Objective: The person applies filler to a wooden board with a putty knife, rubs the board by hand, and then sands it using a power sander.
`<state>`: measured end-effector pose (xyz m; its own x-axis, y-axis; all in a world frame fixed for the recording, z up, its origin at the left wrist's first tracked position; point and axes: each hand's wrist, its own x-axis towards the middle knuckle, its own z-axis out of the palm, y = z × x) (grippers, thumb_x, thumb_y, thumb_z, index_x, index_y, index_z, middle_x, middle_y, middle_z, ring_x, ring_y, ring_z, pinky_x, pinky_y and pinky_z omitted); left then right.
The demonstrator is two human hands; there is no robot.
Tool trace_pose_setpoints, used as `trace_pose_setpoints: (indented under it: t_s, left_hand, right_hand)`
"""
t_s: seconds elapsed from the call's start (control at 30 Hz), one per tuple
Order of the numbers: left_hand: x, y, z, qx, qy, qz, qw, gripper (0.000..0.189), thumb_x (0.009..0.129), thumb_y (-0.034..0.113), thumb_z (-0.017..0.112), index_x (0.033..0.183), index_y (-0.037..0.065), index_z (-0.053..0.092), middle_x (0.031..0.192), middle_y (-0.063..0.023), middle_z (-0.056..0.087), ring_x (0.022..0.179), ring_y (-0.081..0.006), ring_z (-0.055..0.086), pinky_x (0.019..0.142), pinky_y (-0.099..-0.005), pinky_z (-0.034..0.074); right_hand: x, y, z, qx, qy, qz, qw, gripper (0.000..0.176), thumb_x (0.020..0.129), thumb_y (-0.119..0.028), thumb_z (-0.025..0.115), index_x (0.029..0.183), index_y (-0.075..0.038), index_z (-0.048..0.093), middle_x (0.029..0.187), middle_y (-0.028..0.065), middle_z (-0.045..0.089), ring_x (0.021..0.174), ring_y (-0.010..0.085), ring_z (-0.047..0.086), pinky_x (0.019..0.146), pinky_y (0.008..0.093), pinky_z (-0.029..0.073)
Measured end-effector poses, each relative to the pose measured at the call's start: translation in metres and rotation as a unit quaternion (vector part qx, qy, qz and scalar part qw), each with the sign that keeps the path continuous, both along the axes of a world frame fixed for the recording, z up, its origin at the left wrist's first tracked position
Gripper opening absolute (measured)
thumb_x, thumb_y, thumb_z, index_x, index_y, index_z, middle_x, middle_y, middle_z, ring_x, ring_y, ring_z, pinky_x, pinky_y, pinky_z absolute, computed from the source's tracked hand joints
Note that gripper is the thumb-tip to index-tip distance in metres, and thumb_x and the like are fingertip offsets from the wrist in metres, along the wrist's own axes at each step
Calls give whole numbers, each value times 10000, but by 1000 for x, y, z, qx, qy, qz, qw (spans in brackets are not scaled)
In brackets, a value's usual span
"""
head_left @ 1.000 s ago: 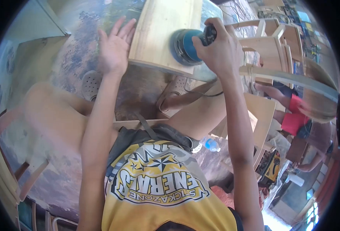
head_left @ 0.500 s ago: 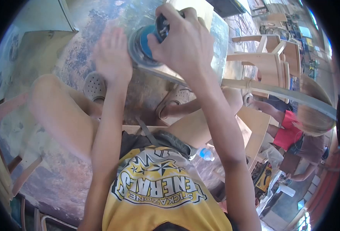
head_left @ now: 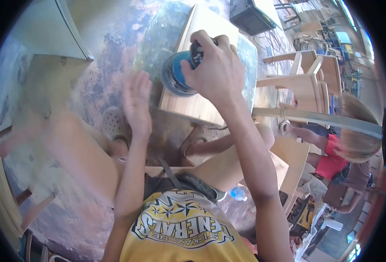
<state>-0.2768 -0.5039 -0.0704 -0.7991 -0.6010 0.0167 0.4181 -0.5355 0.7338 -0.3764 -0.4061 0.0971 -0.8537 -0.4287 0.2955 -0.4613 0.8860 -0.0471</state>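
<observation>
My right hand point(head_left: 219, 72) is wrapped over the top of a blue-and-black orbital sander point(head_left: 180, 72). The sander's round base sits over the left edge of a pale wooden board point(head_left: 190, 107). Under the board lies a grey-green mottled surface point(head_left: 248, 52). My left hand point(head_left: 137, 100) hovers left of the board, touching nothing I can see. Its fingers are stretched out and slightly blurred.
Wooden chair frames point(head_left: 306, 81) stand at the right. A black box point(head_left: 252, 17) sits beyond the board, with cables nearby. At the far right a person in red shorts point(head_left: 326, 157) bends over. A water bottle point(head_left: 238, 193) lies on the floor.
The sander, in my right hand, now sits farther from the board's near end, exposing more wood there. My left hand has swung away from beside the sander. The whole view has tilted.
</observation>
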Motion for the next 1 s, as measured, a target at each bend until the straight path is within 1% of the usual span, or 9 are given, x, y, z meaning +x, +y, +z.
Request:
trace_pose_setpoints:
  t_s: [0.07, 0.13, 0.17, 0.37, 0.67, 0.73, 0.77, 0.9, 1.0]
  left_hand:
    - [-5, 14, 1, -92, 3, -105, 990, 687, 996, -7, 520, 1595, -3, 184, 1605, -251, 329, 1516, -363, 297, 1239, -463, 278]
    - [-11, 15, 2, -102, -6, -131, 986, 769, 945, -79, 547, 1607, 9, 165, 1611, -253, 323, 1521, -347, 292, 1235, -439, 280]
    - [-16, 15, 1, -108, -17, -160, 981, 859, 894, -151, 573, 1619, 21, 145, 1616, -255, 316, 1527, -332, 288, 1231, -415, 281]
    - [-56, -2, 10, -126, -58, -245, 959, 856, 876, -142, 600, 1600, -37, 155, 1614, -268, 314, 1522, -314, 301, 1232, -404, 280]
    - [-162, -7, 6, -123, -103, -232, 959, 798, 867, -144, 614, 1562, -78, 228, 1562, -269, 403, 1431, -303, 453, 1189, -378, 375]
    - [-188, -6, 5, -138, -108, -223, 959, 782, 869, -147, 608, 1555, -82, 239, 1553, -269, 416, 1429, -302, 456, 1186, -376, 380]
    - [-200, -5, 4, -148, -111, -218, 958, 767, 870, -151, 602, 1549, -85, 250, 1544, -269, 428, 1427, -300, 460, 1184, -374, 386]
    - [-252, -2, -4, -136, -87, -213, 964, 735, 881, -150, 587, 1539, -90, 264, 1528, -265, 448, 1424, -290, 465, 1175, -365, 401]
    - [-274, -2, -6, -158, -81, -202, 963, 719, 888, -146, 578, 1533, -92, 266, 1529, -265, 445, 1424, -286, 465, 1168, -359, 413]
  right_hand:
    - [-21, 4, -1, 7, 2, -8, 1000, 419, 747, -309, 797, 1132, -213, 660, 1007, 163, 650, 907, 384, 692, 744, 466, 567]
    - [-41, 8, -1, 21, -12, -39, 999, 420, 752, -316, 795, 1138, -214, 663, 1021, 166, 652, 917, 386, 697, 746, 468, 568]
    - [-52, 10, -1, 12, -17, -23, 1000, 397, 774, -271, 733, 1157, -198, 658, 1060, 227, 637, 930, 433, 672, 699, 476, 584]
    - [-116, 9, -6, 31, 5, -43, 999, 412, 764, -308, 738, 1154, -201, 660, 1059, 214, 648, 939, 441, 678, 750, 490, 575]
    - [-197, -3, -8, 49, -3, -78, 996, 441, 784, -342, 701, 1209, -238, 654, 1088, 216, 660, 964, 432, 693, 807, 508, 572]
    - [-211, -8, 0, 71, 16, -88, 993, 419, 787, -309, 694, 1195, -225, 653, 1086, 220, 655, 963, 426, 691, 802, 503, 573]
    - [-216, -4, 9, 58, -43, -95, 993, 408, 722, -173, 694, 1116, -90, 625, 1067, 280, 639, 957, 462, 660, 809, 527, 553]
    - [-240, 0, 12, 49, -50, -110, 992, 433, 706, -165, 673, 1130, -98, 622, 1095, 292, 644, 977, 491, 661, 831, 545, 551]
    - [-247, -1, 11, 34, 17, -99, 994, 388, 723, -157, 648, 1105, -88, 634, 1051, 283, 655, 961, 484, 666, 830, 543, 549]
